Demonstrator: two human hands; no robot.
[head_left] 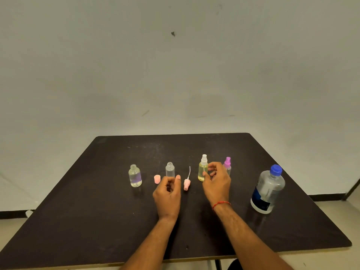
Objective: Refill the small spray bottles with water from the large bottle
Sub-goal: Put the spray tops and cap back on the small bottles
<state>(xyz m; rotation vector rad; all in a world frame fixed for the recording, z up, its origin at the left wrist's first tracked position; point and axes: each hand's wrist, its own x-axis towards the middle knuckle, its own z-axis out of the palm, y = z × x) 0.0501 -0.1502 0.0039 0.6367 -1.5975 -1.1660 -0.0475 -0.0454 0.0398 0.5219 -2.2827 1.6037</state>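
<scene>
Yellow-tinted plastic spray bottle (202, 172) is probably wanting a firm grip, while half-open right hand (216, 182) and loosely curled left hand (168, 190) are hovering empty.

The right hand (217, 184) hid much of the purple-capped bottle (227, 162), and the label (260, 199) on the large bottle (271, 182) was unreadably blurred.

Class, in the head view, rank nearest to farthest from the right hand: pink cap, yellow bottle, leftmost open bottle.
1. yellow bottle, just beside the right hand.
2. pink cap, left of centre.
3. leftmost open bottle, far left.
</scene>
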